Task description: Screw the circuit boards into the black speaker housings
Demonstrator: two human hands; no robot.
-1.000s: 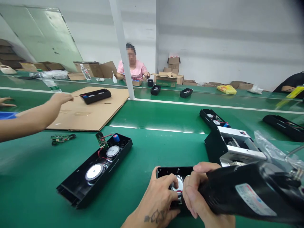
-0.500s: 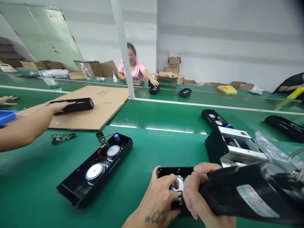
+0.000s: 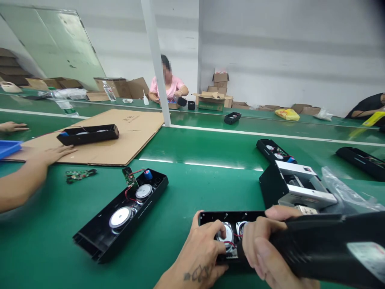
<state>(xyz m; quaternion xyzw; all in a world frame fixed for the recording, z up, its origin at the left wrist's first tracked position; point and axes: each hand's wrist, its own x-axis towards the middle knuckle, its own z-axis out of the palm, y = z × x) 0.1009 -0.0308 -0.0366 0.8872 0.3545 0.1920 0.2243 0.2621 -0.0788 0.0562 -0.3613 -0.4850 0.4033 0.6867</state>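
A black speaker housing (image 3: 234,215) lies at the front of the bench with round speakers and red wires inside. My left hand (image 3: 201,245) grips its left end, fingers curled over the edge and onto one silver speaker (image 3: 226,234). My right hand (image 3: 267,245) is closed around the front of a black electric screwdriver (image 3: 325,245), held sideways over the housing's right part. Its tip is hidden behind my fingers. To the left, a second open housing (image 3: 120,216) lies at a slant, with two speakers, a blue part and a small circuit board (image 3: 130,176) at its far end.
A screw feeder box (image 3: 300,184) stands to the right beside clear plastic. Loose circuit boards (image 3: 80,175) lie at left. A co-worker's arm (image 3: 27,180) rests by another housing (image 3: 88,134) on cardboard (image 3: 141,128). A white post (image 3: 156,60) rises ahead; another person (image 3: 170,86) sits across.
My right hand and the screwdriver have moved right along the housing, uncovering a second speaker. The co-worker's hand at left has let go of a housing. The person across has drawn a black part closer.
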